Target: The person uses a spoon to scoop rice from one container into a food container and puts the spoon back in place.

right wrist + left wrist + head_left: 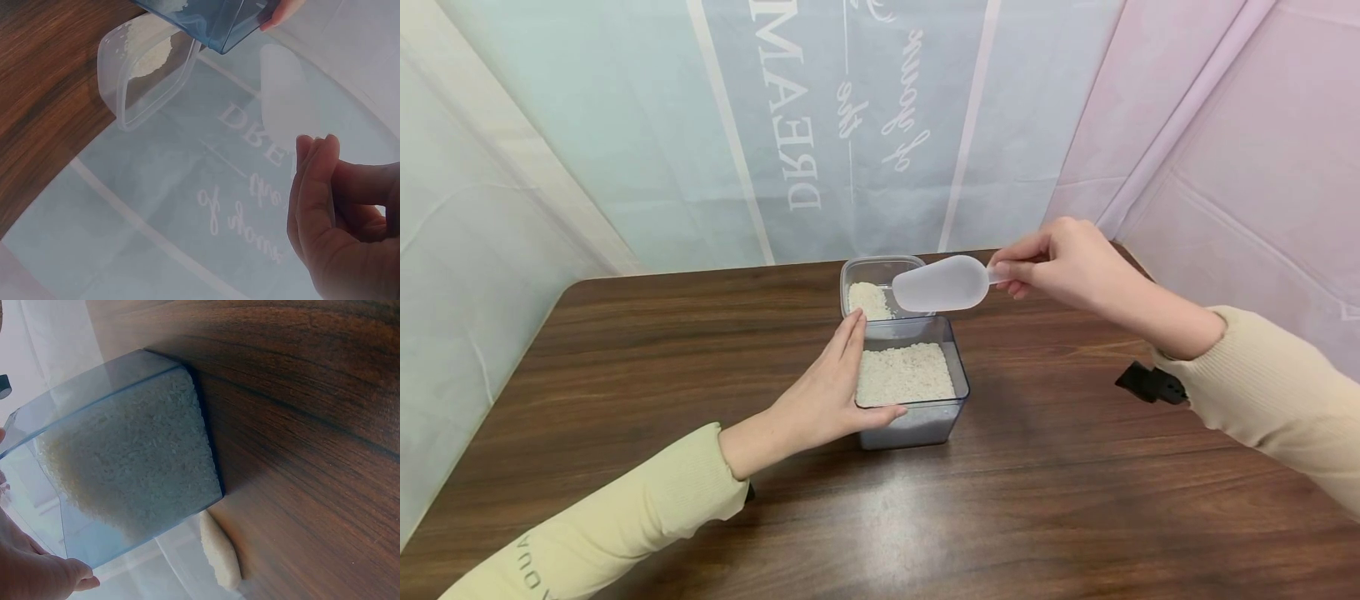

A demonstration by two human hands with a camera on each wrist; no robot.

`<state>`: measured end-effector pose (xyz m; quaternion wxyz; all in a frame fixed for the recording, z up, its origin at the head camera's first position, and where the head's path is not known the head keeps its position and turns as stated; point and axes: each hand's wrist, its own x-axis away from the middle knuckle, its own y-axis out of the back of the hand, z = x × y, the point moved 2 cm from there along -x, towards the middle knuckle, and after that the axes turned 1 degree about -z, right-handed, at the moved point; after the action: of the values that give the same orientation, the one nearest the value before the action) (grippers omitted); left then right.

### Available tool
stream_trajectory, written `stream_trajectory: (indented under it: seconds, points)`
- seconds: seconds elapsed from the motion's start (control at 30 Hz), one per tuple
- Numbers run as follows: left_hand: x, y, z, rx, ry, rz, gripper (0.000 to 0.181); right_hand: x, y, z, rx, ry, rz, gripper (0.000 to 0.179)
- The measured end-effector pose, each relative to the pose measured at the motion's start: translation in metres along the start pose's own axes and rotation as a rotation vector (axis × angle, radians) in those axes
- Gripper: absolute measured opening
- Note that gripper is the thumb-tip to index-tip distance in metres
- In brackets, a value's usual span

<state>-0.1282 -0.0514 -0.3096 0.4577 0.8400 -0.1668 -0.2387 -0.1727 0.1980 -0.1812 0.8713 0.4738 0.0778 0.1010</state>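
My left hand (pixel 823 392) holds the left side of a clear bluish storage bin (pixel 962 392), its thumb across the front wall and its fingers along the left rim. White rice (pixel 906 373) partly fills the bin, and the left wrist view shows the grains through the wall. My right hand (pixel 1060 258) pinches the short handle of a frosted white scoop (pixel 942 285). The scoop is raised at the back, its bowl pointing left and overlapping a small clear container (pixel 115 94) in the head view. That container has a heap of rice (pixel 868 300) at its left side.
Everything stands on a brown wooden table (pixel 662 367). Behind it hangs a pale blue curtain (pixel 880 125) with white lettering, close to the small container. Light fabric walls rise on both sides. A black strap (pixel 1150 383) shows by the right cuff.
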Motion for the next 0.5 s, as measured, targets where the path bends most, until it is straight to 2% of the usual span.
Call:
stream_trajectory:
  seconds: [0.5]
  points:
    - [0.001, -0.001, 0.0, -0.004, -0.002, 0.005, 0.109, 0.011, -0.003, 0.003, 0.004, 0.037, 0.004, 0.021]
